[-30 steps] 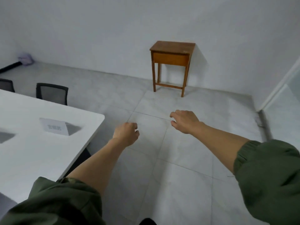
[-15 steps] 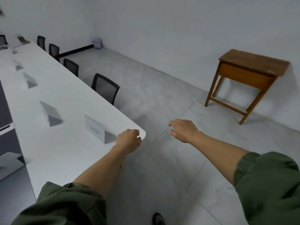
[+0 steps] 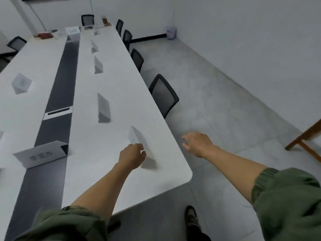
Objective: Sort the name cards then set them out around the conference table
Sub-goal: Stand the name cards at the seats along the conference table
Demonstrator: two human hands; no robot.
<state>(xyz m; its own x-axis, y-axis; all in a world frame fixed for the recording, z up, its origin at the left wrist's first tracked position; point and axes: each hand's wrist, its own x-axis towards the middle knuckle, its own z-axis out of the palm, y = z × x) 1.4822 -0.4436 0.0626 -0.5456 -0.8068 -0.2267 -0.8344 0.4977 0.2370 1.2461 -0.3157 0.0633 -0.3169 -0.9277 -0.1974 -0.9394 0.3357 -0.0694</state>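
"What's worn on the arms?"
"Olive-green fabric. The left sleeve (image 3: 69, 223) and right sleeve (image 3: 286, 197) end in gathered elastic cuffs. The forearms, left hand (image 3: 132, 156) and right hand (image 3: 198, 144) are bare."
"And lower down?"
"A dark shoe (image 3: 191, 217) below a dark trouser leg (image 3: 196, 235)."

At least six name cards (image 3: 103, 108), six chairs (image 3: 163, 96), one table (image 3: 121, 185), two hands (image 3: 132, 156) (image 3: 198, 144)

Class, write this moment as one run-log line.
left hand: curled by nearest name card, contact unclear | right hand: open above floor | table: more cards standing
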